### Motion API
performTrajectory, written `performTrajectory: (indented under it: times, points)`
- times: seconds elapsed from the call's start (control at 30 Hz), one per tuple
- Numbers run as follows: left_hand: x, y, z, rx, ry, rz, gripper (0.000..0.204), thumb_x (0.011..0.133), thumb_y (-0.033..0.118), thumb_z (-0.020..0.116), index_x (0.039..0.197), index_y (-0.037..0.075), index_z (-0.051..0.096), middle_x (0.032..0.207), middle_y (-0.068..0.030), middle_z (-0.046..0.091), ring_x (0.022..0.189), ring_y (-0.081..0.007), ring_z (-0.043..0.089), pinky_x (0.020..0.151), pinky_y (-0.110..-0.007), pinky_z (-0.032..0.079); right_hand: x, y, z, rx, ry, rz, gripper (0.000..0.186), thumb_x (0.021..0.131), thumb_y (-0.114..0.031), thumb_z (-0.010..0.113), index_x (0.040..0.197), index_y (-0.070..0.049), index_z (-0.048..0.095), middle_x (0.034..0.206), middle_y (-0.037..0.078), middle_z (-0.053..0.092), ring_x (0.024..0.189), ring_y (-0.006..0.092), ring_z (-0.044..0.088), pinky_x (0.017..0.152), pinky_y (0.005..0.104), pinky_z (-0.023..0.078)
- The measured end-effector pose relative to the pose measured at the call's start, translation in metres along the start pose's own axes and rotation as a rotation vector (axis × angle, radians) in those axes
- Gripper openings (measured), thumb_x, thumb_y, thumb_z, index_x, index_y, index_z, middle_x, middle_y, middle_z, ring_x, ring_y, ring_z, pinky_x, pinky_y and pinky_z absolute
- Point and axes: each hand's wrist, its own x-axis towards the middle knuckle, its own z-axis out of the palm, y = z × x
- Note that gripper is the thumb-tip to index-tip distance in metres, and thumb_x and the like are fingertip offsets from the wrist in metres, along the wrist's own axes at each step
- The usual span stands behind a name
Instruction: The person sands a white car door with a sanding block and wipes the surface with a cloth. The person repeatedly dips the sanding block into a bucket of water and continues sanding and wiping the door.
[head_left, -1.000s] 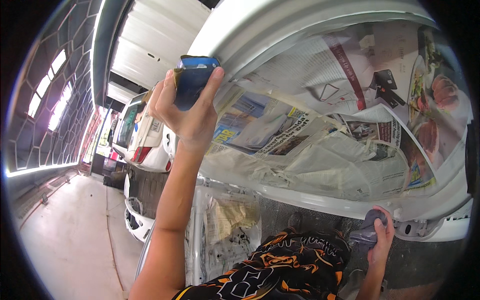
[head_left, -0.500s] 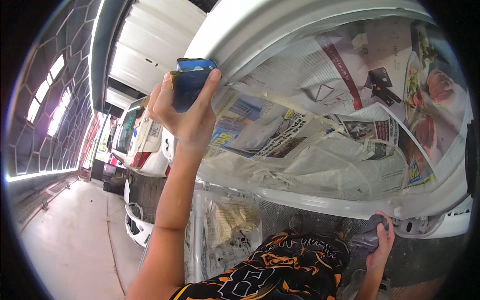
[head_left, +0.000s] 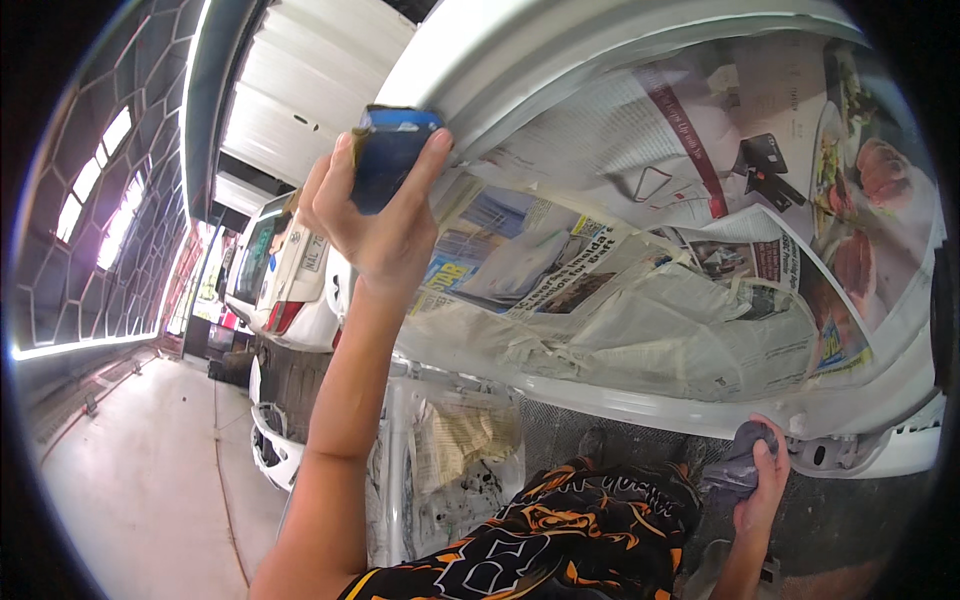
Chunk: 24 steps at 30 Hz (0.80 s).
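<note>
My left hand [head_left: 375, 225] grips a dark blue sanding block [head_left: 392, 165] between thumb and fingers, with what looks like sandpaper wrapped round it. The block lies against the white painted edge of a car body panel [head_left: 475, 60], at its far left side. Lower right, my right hand [head_left: 765, 480] is closed round a crumpled grey-purple cloth [head_left: 735, 475], just below the panel's near rim. Newspaper masking [head_left: 560, 265] and clear film cover the opening inside the white frame.
A white car [head_left: 290, 270] stands at the left, with a white bumper [head_left: 275, 450] nearer. Beside my left forearm, another white part [head_left: 395, 480] carries paper masking [head_left: 465, 440]. Pale floor [head_left: 150, 470] runs along a wall with hexagon patterns [head_left: 90, 190].
My left hand and the sanding block have shifted slightly right and up along the panel's edge. My right hand with the cloth has barely moved.
</note>
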Motion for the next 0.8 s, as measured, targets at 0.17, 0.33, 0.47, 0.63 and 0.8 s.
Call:
performTrajectory:
  times: [0.17, 0.33, 0.47, 0.63, 0.8]
  points:
    - [-0.002, -0.005, -0.006, -0.043, 0.055, 0.047, 0.049, 0.074, 0.002, 0.086, 0.111, 0.033, 0.085, 0.140, -0.0098, 0.052, 0.122, -0.0274, 0.052, 0.104, -0.038, 0.040, -0.003, 0.000, -0.002, 0.005, 0.033, -0.040, 0.043, 0.094, -0.024, 0.072, 0.128, 0.001, 0.064, 0.109, 0.006, 0.064, 0.096, 0.0140, 0.062, 0.084, 0.0275, 0.052]
    - [0.008, -0.011, -0.011, -0.155, -0.056, -0.019, 0.042, 0.073, 0.007, 0.088, 0.109, 0.030, 0.085, 0.137, -0.0154, 0.062, 0.117, -0.0307, 0.061, 0.102, -0.039, 0.046, -0.006, 0.001, -0.008, -0.032, 0.044, -0.006, 0.042, 0.094, -0.024, 0.072, 0.127, 0.001, 0.065, 0.110, 0.006, 0.063, 0.096, 0.0137, 0.061, 0.086, 0.0273, 0.051]
    - [0.018, -0.018, -0.012, -0.304, -0.022, -0.004, 0.040, 0.075, 0.005, 0.084, 0.109, 0.026, 0.085, 0.135, -0.0192, 0.066, 0.116, -0.0345, 0.067, 0.099, -0.039, 0.052, -0.002, 0.004, -0.009, 0.013, 0.083, -0.037, 0.042, 0.094, -0.025, 0.073, 0.126, 0.001, 0.065, 0.110, 0.006, 0.063, 0.096, 0.0137, 0.061, 0.087, 0.0271, 0.051]
    - [0.018, -0.026, -0.013, -0.218, -0.089, 0.063, 0.035, 0.077, 0.009, 0.084, 0.107, 0.027, 0.085, 0.138, -0.0206, 0.066, 0.118, -0.0345, 0.067, 0.099, -0.039, 0.052, -0.005, 0.007, -0.011, -0.046, 0.030, -0.043, 0.042, 0.095, -0.025, 0.071, 0.127, 0.002, 0.065, 0.112, 0.007, 0.063, 0.098, 0.0146, 0.061, 0.087, 0.0272, 0.050]
    - [0.017, -0.028, -0.011, -0.194, -0.101, 0.087, 0.034, 0.077, 0.010, 0.084, 0.107, 0.026, 0.085, 0.137, -0.0222, 0.066, 0.115, -0.0344, 0.068, 0.098, -0.039, 0.052, -0.004, 0.008, -0.012, 0.014, 0.099, -0.011, 0.043, 0.095, -0.025, 0.071, 0.127, 0.002, 0.065, 0.115, 0.007, 0.063, 0.104, 0.0150, 0.060, 0.093, 0.0283, 0.049]
